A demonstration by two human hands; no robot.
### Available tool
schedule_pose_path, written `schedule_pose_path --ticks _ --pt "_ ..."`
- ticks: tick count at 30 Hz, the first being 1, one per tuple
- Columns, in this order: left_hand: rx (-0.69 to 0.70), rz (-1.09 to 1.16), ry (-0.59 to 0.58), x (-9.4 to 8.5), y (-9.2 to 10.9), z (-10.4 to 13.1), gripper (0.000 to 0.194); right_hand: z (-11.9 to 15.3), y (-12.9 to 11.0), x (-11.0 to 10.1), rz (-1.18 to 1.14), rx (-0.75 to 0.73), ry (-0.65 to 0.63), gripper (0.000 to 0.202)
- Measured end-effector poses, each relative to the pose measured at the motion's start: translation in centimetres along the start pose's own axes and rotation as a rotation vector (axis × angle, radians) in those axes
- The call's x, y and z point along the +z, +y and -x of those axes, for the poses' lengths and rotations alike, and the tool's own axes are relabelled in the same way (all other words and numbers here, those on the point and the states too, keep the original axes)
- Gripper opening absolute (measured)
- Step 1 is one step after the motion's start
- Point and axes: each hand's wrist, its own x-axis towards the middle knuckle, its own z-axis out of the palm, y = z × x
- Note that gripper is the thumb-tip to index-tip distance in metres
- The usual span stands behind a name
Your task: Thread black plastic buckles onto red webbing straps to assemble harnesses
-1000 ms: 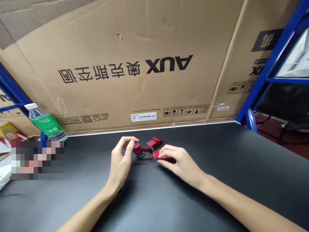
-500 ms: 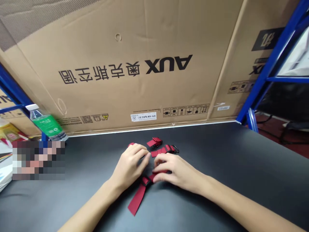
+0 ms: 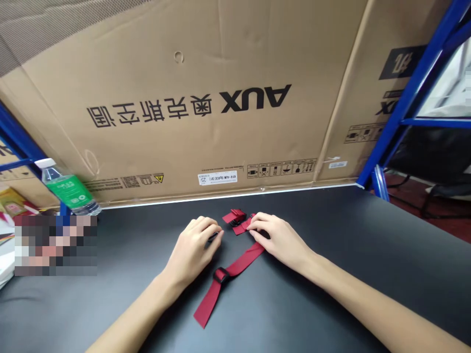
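A long red webbing strap [image 3: 245,260] lies slantwise on the black tabletop, threaded through a black slide buckle [image 3: 221,275]. Its upper end goes under my right hand [image 3: 275,240]. That hand's fingers are closed on a short folded red strap [image 3: 242,228], whose buckle end they mostly cover. Just behind it sits another folded red strap [image 3: 234,215] with black hardware. To the left, my left hand [image 3: 196,242] has its fingers curled toward the thumb. A small dark edge shows between them, too hidden to name.
The black tabletop [image 3: 324,215] ends at a large cardboard box [image 3: 184,147] standing along the back. A water bottle with a green label [image 3: 69,189] leans at the back left. Blue metal frame posts [image 3: 401,113] rise at both sides.
My right hand has moved up and away from the long strap's middle to the short folded strap. My left hand has shifted slightly left, uncovering the slide buckle. The long strap lies straighter.
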Motion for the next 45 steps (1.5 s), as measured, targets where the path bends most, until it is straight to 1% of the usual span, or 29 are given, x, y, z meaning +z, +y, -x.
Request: schedule_pose_path --ticks 3,5,7,8,11,12,13,14,16,18,21,23,24,26,29,31,34,36,38,39,40,42,45 --pt "-0.129 0.039 0.089 -0.4 -0.1 -0.2 0.025 0.0 -0.4 -0.4 -0.066 0.023 0.006 0.021" --pt "-0.252 0.132 0.159 -0.7 -0.1 -0.5 0.024 0.1 -1.0 -0.6 -0.145 -0.031 -0.020 0.018" --pt "-0.406 0.303 0.218 -0.9 -0.2 -0.8 0.027 0.3 -1.7 -0.6 -0.227 -0.125 -0.087 0.014" --pt "-0.492 0.420 0.254 -0.9 -0.3 -0.9 0.031 0.4 -2.1 -0.5 -0.256 -0.166 -0.129 0.015" --pt "-0.741 0.765 0.387 -0.8 -1.2 -1.2 0.039 0.9 -3.1 -0.2 -0.275 -0.237 -0.242 0.030" --pt "-0.801 0.831 0.416 -0.7 -1.5 -1.3 0.040 1.0 -3.4 0.0 -0.271 -0.246 -0.275 0.033" --pt "-0.839 0.855 0.418 -0.6 -1.8 -1.3 0.038 1.1 -3.5 0.2 -0.266 -0.251 -0.301 0.034" --pt "-0.846 0.837 0.387 -0.6 -2.0 -1.2 0.035 1.2 -3.5 0.3 -0.260 -0.257 -0.320 0.032" --pt "-0.769 0.718 0.263 -0.6 -2.0 -1.1 0.029 1.3 -3.3 0.6 -0.245 -0.270 -0.333 0.024" --pt "-0.610 0.524 0.141 -0.6 -1.6 -0.8 0.025 1.3 -3.0 0.8 -0.227 -0.279 -0.314 0.018" --pt "-0.339 0.225 0.067 -0.6 -0.6 -0.5 0.028 1.1 -2.6 0.7 -0.196 -0.280 -0.267 0.017" --pt "-0.223 0.078 0.031 -0.5 -0.4 -0.4 0.031 0.8 -2.3 0.4 -0.174 -0.276 -0.221 0.020" --pt "-0.197 0.019 0.006 -0.5 -0.5 -0.3 0.031 0.7 -2.2 0.3 -0.165 -0.269 -0.188 0.020" --pt "-0.201 -0.080 -0.057 -0.3 -1.0 -0.1 0.033 0.4 -1.9 -0.1 -0.154 -0.230 -0.102 0.019" --pt "-0.264 -0.149 -0.169 -0.2 -2.1 0.3 0.035 0.2 -1.4 -0.4 -0.143 -0.110 0.020 0.029" --pt "-0.303 -0.124 -0.220 0.0 -2.6 0.6 0.038 0.1 -1.2 -0.4 -0.130 -0.023 0.065 0.031" --pt "-0.312 -0.015 -0.227 0.3 -2.8 0.9 0.042 0.0 -1.1 -0.6 -0.122 0.044 0.096 0.030" --pt "-0.277 0.066 -0.223 0.3 -2.6 0.8 0.043 0.0 -1.1 -0.8 -0.143 0.019 0.060 0.024" --pt "-0.226 0.109 -0.213 0.2 -2.3 0.5 0.041 0.0 -1.2 -0.9 -0.168 -0.058 -0.050 0.014" --pt "-0.210 0.103 -0.199 0.0 -2.1 0.4 0.040 0.1 -1.2 -0.9 -0.171 -0.101 -0.122 0.014" --pt "-0.207 0.079 -0.178 -0.3 -1.9 0.2 0.038 0.1 -1.3 -0.8 -0.166 -0.136 -0.188 0.018" --pt "-0.238 0.014 -0.133 -0.9 -1.3 -0.1 0.035 0.1 -1.4 -0.7 -0.149 -0.159 -0.271 0.027" --pt "-0.261 0.001 -0.132 -1.4 -0.3 -0.4 0.032 0.1 -1.7 -0.6 -0.166 -0.112 -0.309 0.028"
